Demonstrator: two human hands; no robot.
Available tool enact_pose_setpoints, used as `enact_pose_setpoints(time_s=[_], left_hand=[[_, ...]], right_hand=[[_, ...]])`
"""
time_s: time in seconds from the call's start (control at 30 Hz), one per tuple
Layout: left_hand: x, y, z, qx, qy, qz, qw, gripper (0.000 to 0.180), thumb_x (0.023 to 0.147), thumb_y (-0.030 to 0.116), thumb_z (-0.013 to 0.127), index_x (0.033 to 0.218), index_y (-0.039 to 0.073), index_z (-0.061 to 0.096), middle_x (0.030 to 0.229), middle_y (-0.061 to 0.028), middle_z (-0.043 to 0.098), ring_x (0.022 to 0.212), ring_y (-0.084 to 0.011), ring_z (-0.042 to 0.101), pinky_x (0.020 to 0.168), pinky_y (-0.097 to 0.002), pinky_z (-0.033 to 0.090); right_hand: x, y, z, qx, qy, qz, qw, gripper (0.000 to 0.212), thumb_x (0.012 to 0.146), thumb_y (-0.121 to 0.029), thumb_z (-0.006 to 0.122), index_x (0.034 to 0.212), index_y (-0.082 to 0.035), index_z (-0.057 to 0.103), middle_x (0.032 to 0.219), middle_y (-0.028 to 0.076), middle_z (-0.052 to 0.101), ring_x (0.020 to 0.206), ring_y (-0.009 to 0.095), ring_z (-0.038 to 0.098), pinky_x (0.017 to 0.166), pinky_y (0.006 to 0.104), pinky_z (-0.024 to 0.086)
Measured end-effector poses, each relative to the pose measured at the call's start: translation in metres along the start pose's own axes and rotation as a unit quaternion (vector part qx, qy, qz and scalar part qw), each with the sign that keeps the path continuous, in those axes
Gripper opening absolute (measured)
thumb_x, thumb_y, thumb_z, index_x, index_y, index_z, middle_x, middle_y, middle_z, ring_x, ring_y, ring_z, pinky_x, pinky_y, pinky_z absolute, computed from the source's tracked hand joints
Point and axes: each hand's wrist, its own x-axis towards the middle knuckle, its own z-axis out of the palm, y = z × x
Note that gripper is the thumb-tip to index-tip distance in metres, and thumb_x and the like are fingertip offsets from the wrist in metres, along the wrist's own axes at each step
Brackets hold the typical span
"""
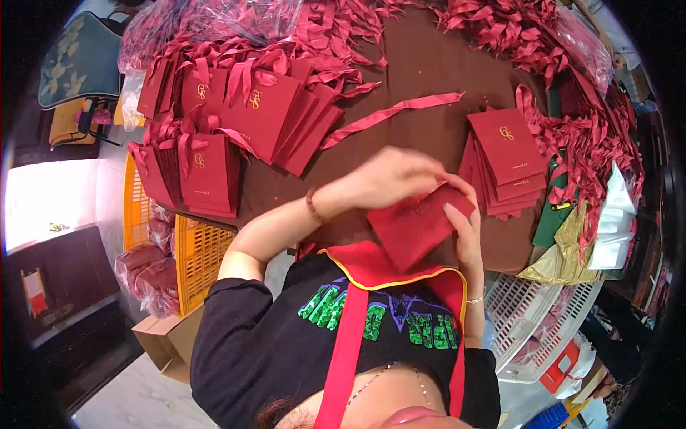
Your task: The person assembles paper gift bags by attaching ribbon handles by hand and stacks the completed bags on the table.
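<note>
A small dark red paper bag [418, 225] is held up in front of my chest, tilted. My right hand [464, 222] grips it by its right side, thumb on the near face and fingers behind the upper edge. Above the bag's top edge, my left hand [400, 174] bends over with its fingers drawn together and a little blurred. Whatever those fingertips pinch is hidden. Just right of my hands lies a fanned stack of red bags [506, 146] with gold print. A loose red ribbon [396, 114] stretches across the brown tabletop [421, 68] beyond my left hand.
More red bags with ribbon handles [261, 107] stand in rows at the left. Heaps of ribboned bags [500, 36] line the far right. Yellow crates [196, 257] flank the table's left, near a cardboard box [168, 343]. A white basket [543, 322] sits at the lower right.
</note>
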Motion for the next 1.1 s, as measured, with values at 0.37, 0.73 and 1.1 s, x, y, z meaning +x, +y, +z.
enact_pose_setpoints(time_s=[0.37, 0.73, 1.1], left_hand=[[0.084, -0.091, -0.046, 0.476, 0.302, 0.113, 0.818, 0.010, 0.081, 0.014, 0.057, 0.082, 0.004, 0.054, 0.080, -0.0109, 0.055, 0.080, -0.0314, 0.054, 0.067, -0.0420, 0.044], [0.053, -0.066, -0.030, 0.576, 0.300, 0.012, 0.760, 0.033, 0.083, 0.039, 0.058, 0.094, 0.008, 0.055, 0.076, -0.0093, 0.061, 0.074, -0.0261, 0.062, 0.065, -0.0395, 0.045], [0.069, -0.079, -0.055, 0.538, 0.378, 0.002, 0.753, 0.039, 0.079, 0.038, 0.064, 0.097, 0.007, 0.047, 0.083, -0.0128, 0.055, 0.077, -0.0296, 0.061, 0.060, -0.0386, 0.050]], right_hand=[[0.007, 0.027, -0.020, -0.256, -0.004, 0.029, 0.966, 0.043, 0.078, -0.004, 0.064, 0.119, 0.000, 0.051, 0.115, 0.010, 0.056, 0.104, 0.019, 0.054, 0.089, 0.0282, 0.042], [0.029, 0.031, 0.004, -0.476, 0.038, -0.082, 0.875, 0.042, 0.077, -0.025, 0.068, 0.109, -0.001, 0.055, 0.092, 0.019, 0.056, 0.087, 0.037, 0.057, 0.073, 0.0412, 0.047], [0.015, 0.013, 0.025, -0.699, 0.087, -0.109, 0.702, 0.039, 0.075, -0.029, 0.067, 0.107, -0.009, 0.057, 0.099, 0.007, 0.053, 0.084, 0.026, 0.057, 0.065, 0.0360, 0.049]])
